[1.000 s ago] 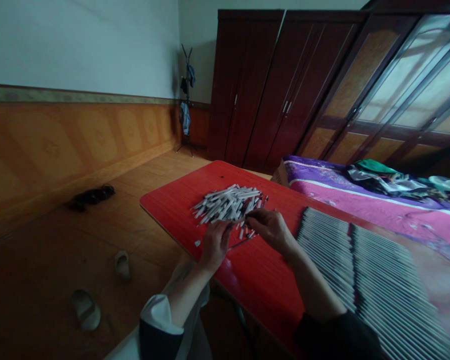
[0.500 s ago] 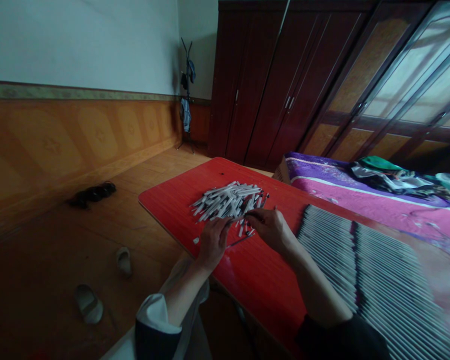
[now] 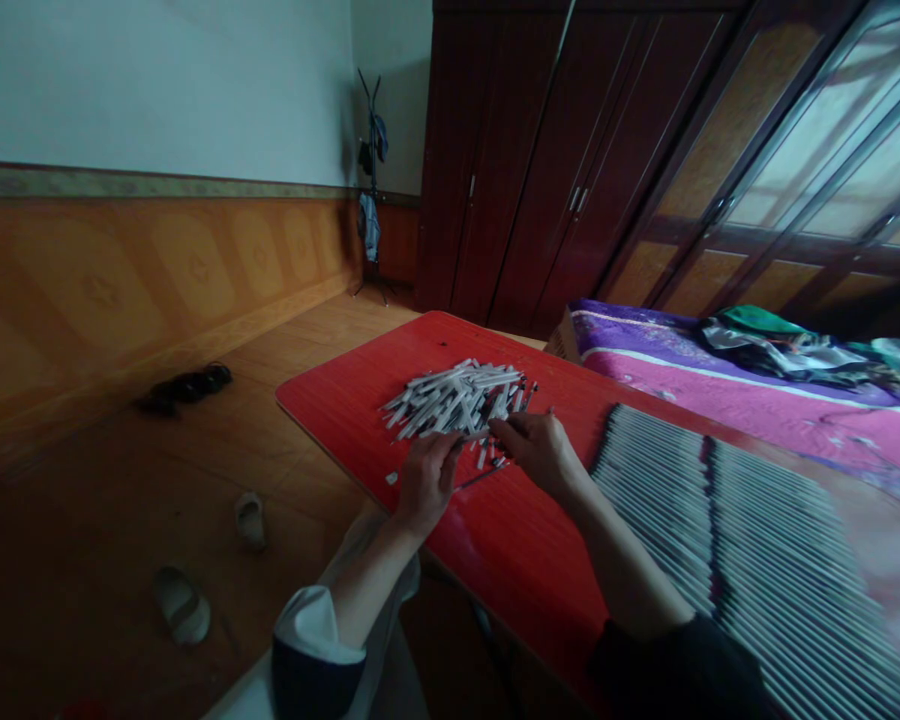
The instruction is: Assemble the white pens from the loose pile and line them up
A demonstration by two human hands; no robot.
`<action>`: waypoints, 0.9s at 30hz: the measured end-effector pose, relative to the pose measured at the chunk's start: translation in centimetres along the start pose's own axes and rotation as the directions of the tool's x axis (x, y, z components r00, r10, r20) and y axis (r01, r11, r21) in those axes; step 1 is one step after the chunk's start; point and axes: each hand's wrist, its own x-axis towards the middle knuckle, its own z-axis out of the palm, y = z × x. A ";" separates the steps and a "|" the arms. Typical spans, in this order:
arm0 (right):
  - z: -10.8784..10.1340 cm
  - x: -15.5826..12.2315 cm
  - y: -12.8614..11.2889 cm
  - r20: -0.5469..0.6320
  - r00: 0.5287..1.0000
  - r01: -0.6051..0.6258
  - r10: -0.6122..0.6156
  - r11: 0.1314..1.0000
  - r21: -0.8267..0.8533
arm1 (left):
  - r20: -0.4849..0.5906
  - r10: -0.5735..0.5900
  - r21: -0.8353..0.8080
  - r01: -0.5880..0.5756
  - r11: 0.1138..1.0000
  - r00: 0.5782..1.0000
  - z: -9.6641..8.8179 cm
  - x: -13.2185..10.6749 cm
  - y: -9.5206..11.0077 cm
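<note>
A heap of short white and black sticks [image 3: 454,398] lies on the red table [image 3: 360,400]. My left hand [image 3: 426,482] rests at the heap's near edge, fingers curled and pinched on one or two sticks. My right hand [image 3: 541,450] sits just right of it, fingers curled, its tips against the loose sticks at the heap's front; what it holds is hard to make out. A thin dark rod [image 3: 480,476] lies on the table between the two hands.
Long rows of white rods with dark bands [image 3: 720,530] lie side by side on the table's right part. A bed with a purple and pink cover [image 3: 720,395] stands behind. Dark wardrobes [image 3: 540,170] line the back. Slippers [image 3: 184,605] and dark shoes [image 3: 184,388] are on the floor.
Both hands stay at the front of the heap with small finger movements. The view has shifted slightly.
</note>
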 end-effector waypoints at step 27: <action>0.4 0.1 0.3 -0.013 1.000 -0.003 0.005 0.986 0.167 | 0.024 0.002 0.020 -0.002 1.000 1.000 -0.3 0.1 0.3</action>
